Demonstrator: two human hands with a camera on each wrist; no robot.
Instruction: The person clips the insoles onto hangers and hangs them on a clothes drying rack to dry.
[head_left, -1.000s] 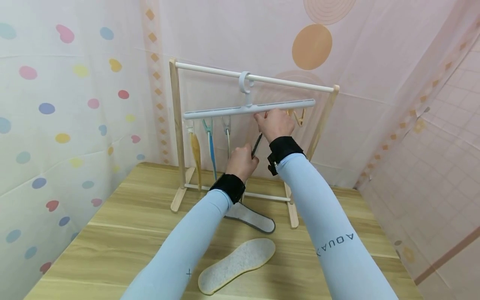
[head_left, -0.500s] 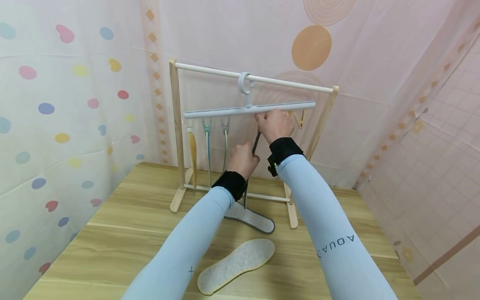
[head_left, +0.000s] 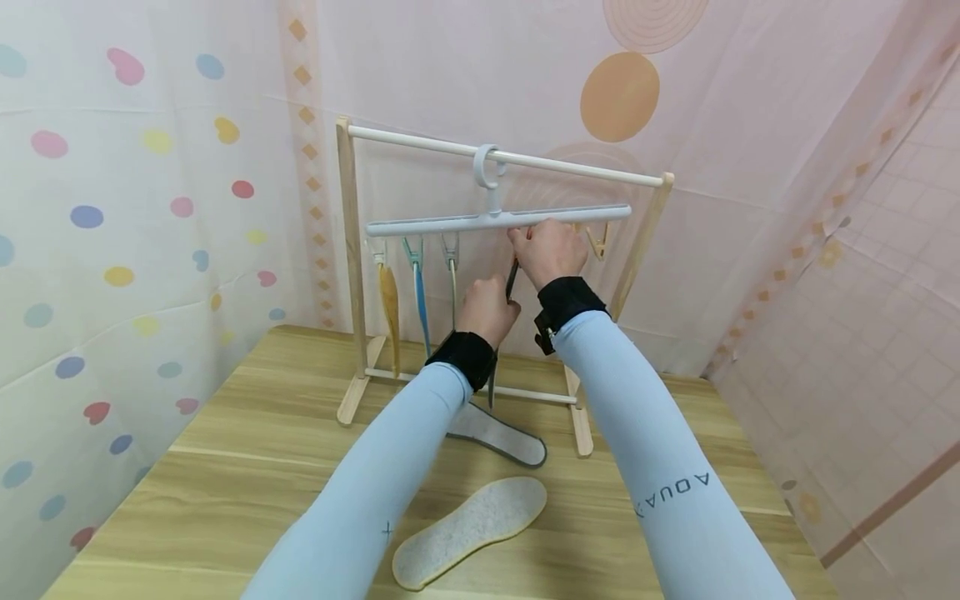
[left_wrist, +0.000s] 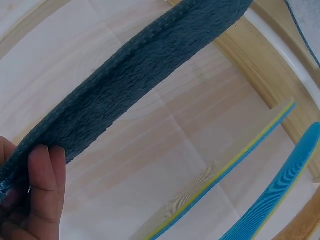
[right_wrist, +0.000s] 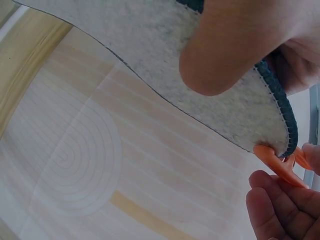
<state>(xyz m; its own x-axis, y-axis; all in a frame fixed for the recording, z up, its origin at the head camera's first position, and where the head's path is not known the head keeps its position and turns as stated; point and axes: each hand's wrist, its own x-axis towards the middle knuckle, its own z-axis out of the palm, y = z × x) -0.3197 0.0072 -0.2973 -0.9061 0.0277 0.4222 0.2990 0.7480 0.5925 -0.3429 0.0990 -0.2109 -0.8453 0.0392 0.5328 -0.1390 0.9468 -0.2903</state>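
My left hand (head_left: 486, 312) grips a dark-edged insole (left_wrist: 125, 75) near its upper part, thumb on the grey felt side (right_wrist: 220, 117). Just above, my right hand (head_left: 553, 252) pinches an orange clip (right_wrist: 274, 163) beneath the pale blue hanger (head_left: 435, 225). The clip's jaws stand at the insole's top tip, overlapping its edge in the right wrist view. Left of my hands, a tan insole (head_left: 388, 310), a blue one (head_left: 422, 304) and a thin edge-on one (head_left: 453, 283) hang from clips. A yellow clip (head_left: 597, 242) hangs to the right.
The hanger hooks over the white top rod (head_left: 585, 167) of a wooden-legged rack (head_left: 352, 242). On the wood-grain table (head_left: 247, 467) lie a yellow-edged insole (head_left: 472, 529) in front and a grey dark-edged insole (head_left: 502, 435) behind it. Patterned curtains stand behind and at both sides.
My left hand has risen slightly with the insole toward the orange clip. My right hand stays at the clip under the hanger. The hung insoles turn a little.
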